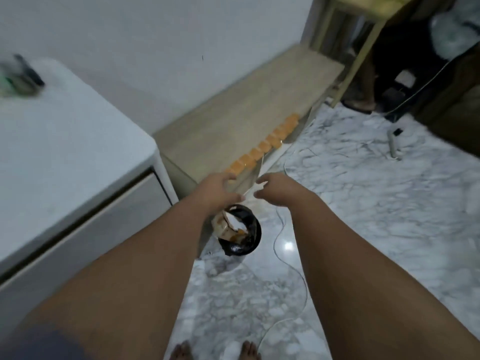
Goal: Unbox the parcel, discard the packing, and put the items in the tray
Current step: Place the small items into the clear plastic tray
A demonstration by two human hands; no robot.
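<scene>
over the bin point(257, 231), left hand point(218, 187) tight on orange-edged packing point(259, 149), right hand point(278, 188) unclear, long axis away-right

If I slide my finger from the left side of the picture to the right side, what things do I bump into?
First the cabinet, then the left hand, then the right hand, and last the power strip on the floor.
</scene>
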